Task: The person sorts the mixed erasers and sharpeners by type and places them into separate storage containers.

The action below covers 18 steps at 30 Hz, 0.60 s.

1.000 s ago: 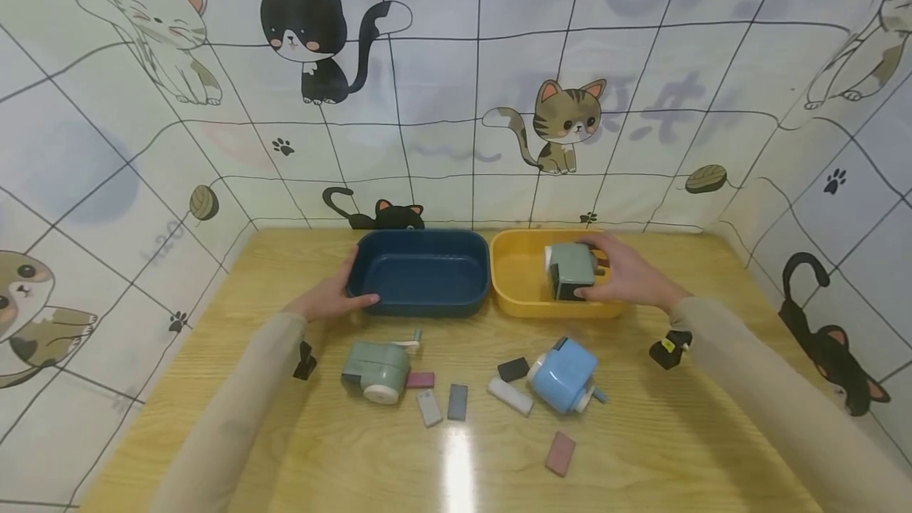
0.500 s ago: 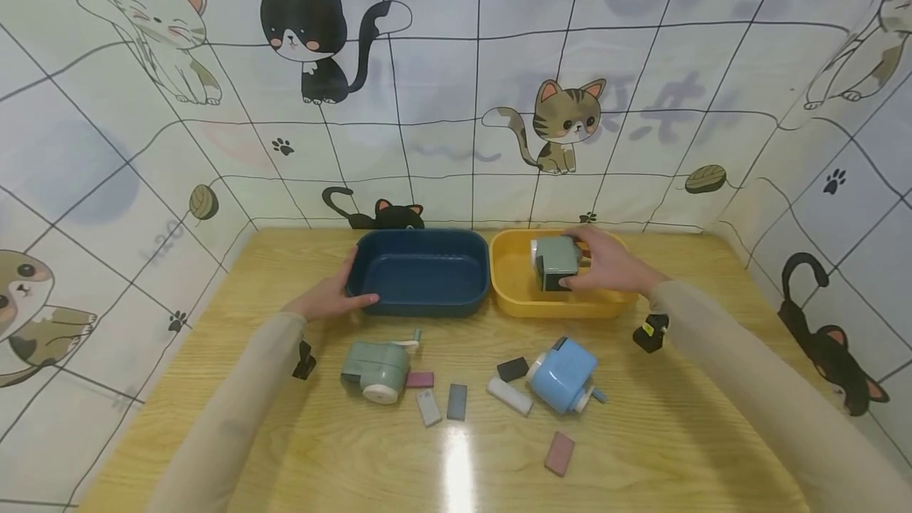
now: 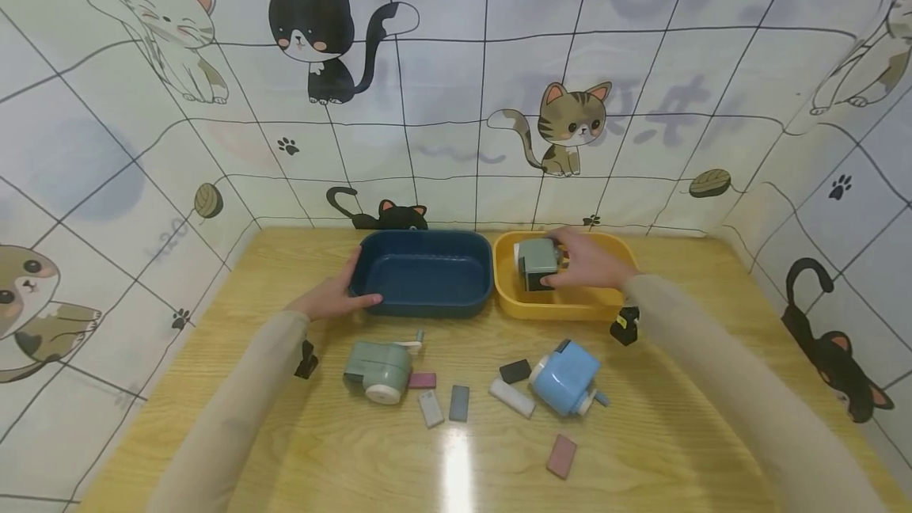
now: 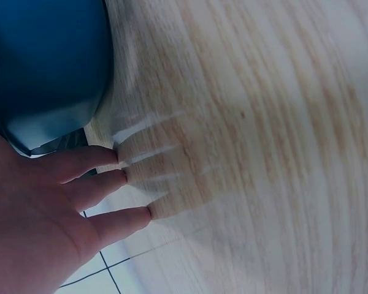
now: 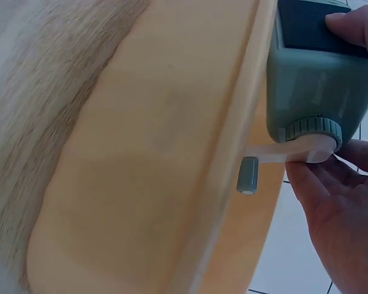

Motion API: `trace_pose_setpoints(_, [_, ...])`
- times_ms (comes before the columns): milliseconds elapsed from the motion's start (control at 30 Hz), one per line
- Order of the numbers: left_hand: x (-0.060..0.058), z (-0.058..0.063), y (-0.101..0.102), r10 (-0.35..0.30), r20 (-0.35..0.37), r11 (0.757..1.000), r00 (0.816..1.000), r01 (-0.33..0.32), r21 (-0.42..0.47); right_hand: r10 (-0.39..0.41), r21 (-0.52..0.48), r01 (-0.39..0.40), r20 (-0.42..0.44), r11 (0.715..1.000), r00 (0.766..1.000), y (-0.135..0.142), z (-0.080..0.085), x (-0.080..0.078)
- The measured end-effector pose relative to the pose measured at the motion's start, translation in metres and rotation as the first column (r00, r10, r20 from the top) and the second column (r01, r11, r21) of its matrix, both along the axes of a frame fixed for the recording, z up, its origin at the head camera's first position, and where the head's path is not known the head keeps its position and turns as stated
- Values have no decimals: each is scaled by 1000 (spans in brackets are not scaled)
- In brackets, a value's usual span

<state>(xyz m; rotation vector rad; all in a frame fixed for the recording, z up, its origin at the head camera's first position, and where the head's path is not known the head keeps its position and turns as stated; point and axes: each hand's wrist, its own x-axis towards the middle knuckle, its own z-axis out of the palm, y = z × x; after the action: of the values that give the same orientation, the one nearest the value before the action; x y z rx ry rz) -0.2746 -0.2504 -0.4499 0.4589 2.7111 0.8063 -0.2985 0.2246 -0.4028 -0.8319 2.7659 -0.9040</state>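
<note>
My right hand (image 3: 591, 260) grips a green hand-crank pencil sharpener (image 3: 537, 256) inside the yellow tray (image 3: 556, 312), towards its left part. In the right wrist view the thumb lies on the sharpener's dark panel (image 5: 306, 27), and the crank handle (image 5: 248, 176) points over the tray's rim. At the left end of the dark blue tray (image 3: 427, 310) rests my left hand (image 3: 329, 297), fingers spread and thumb by the front corner. The left wrist view shows straight fingers (image 4: 119, 223) with their tips on the wooden table, beside the tray's wall.
Another green sharpener (image 3: 378, 370) stands on the table at front left, a light blue sharpener (image 3: 566, 378) at front right. Between them lie several small eraser-like blocks, among them a black block (image 3: 515, 370), a white block (image 3: 511, 398) and a pink block (image 3: 562, 456).
My right hand has carried the green pencil sharpener leftward within the yellow tray. The left hand has stayed at the blue tray, and the head view has shifted slightly.
</note>
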Motion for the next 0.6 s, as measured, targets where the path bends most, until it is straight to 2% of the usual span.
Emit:
trace_pose_setpoints(167, [1, 0, 0, -5, -7, 1000, 1000, 5, 7, 7, 11, -7, 22, 1000, 1000, -6, -6, -8])
trace_pose_setpoints(400, [2, 0, 1, -12, -9, 1000, 1000, 12, 7, 20, 17, -20, 2, 1000, 1000, -7, -9, -19])
trace_pose_setpoints(600, [0, -1, 0, -8, -26, 1000, 1000, 8, 1, 26, 30, -27, 47, 999, 999, -8, -11, -28])
